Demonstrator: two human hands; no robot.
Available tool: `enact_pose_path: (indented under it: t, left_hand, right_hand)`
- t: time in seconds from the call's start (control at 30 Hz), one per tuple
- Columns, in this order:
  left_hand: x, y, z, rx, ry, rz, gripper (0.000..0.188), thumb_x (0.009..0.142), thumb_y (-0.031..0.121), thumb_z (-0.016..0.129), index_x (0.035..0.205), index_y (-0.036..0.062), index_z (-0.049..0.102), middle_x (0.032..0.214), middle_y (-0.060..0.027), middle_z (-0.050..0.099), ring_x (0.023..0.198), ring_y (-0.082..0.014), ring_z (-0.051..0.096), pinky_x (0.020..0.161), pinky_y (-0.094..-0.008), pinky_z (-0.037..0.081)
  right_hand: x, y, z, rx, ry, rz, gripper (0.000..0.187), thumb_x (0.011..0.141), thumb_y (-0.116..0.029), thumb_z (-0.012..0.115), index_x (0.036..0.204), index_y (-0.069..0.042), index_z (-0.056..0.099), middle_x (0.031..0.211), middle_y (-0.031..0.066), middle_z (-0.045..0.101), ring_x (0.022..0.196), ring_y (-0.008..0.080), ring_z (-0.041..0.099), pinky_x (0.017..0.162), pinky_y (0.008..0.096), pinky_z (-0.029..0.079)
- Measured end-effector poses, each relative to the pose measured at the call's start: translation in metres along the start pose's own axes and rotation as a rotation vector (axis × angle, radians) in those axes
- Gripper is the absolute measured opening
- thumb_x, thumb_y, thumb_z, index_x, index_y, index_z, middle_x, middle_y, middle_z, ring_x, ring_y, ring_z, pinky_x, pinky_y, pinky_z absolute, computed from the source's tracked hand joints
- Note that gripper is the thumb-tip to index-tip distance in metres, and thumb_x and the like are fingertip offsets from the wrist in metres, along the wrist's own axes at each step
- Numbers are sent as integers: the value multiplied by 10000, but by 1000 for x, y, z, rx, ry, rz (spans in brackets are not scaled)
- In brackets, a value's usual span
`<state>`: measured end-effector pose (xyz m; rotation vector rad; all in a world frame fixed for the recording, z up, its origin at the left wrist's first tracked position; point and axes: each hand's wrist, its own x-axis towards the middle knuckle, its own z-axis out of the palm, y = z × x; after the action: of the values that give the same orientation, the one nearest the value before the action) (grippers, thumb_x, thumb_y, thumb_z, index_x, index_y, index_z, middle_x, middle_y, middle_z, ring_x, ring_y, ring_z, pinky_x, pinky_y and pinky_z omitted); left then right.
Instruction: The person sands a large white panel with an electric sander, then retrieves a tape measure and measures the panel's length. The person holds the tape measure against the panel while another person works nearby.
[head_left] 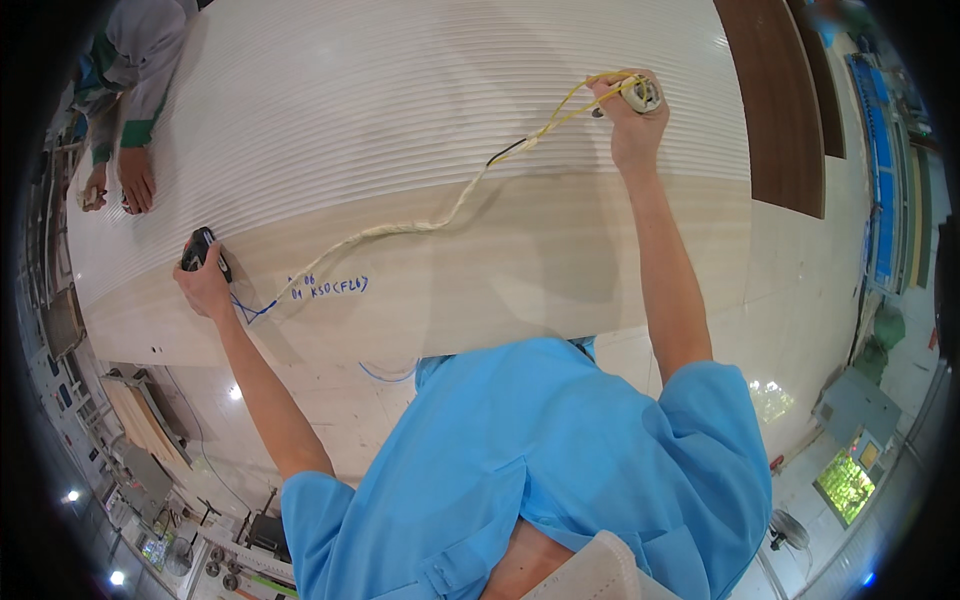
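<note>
My left hand (pixel 205 285) is closed around a black palm-sized device (pixel 201 251) over the left part of the panel. A blue cord (pixel 250 308) runs from beside that hand to a long cream-wrapped cable (pixel 400 229), which stretches across the panel up to the right. Yellow wires (pixel 566 118) come out of its far end and loop over my right hand (pixel 635 125). In that hand I grip a round cream part (pixel 642 94) with a hollow, dark-marked middle; its exact kind cannot be made out. A small dark piece (pixel 598 113) shows beside my fingers.
Beneath my hands lies a large pale panel (pixel 560 250), ridged on its far part, smooth nearer me, with blue handwriting. Another person's hands (pixel 136 180) rest on its far left. Dark brown boards (pixel 785 120) stand at the right. A thin blue cord (pixel 388 378) hangs near my waist.
</note>
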<state>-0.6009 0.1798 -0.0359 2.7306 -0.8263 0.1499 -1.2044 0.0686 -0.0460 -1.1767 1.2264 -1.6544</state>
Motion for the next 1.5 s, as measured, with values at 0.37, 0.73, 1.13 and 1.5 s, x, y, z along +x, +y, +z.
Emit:
enact_pose_path:
  t: [0.37,0.73,1.13,1.5]
  left_hand:
    - [-2,0,0,-29,-25,-22,919,692,543,831,1411,53,536,1319,-171,662,1229,-364,618,1051,-463,462]
    - [-1,0,2,-19,-38,-31,922,703,556,827,1418,58,528,1334,-165,658,1234,-363,617,1056,-456,459]
    - [1,-1,4,10,-10,-16,935,700,561,830,1419,47,524,1343,-168,648,1238,-364,613,1056,-458,458]
    - [0,0,3,3,-7,0,919,700,553,829,1410,51,532,1327,-170,655,1223,-371,619,1055,-454,458]
  right_hand:
    - [11,0,-2,16,-52,-6,173,869,48,743,994,-10,637,956,141,756,926,193,726,797,284,555]
    - [21,-1,-2,18,-55,-40,152,879,27,739,992,-11,643,942,131,756,906,173,714,797,287,545]
    - [30,-1,0,-7,-48,-56,158,866,48,744,978,-10,650,947,134,755,890,168,706,799,294,548]
    - [34,5,8,-43,-41,-20,164,871,53,735,994,-7,645,947,130,752,932,198,721,842,312,557]
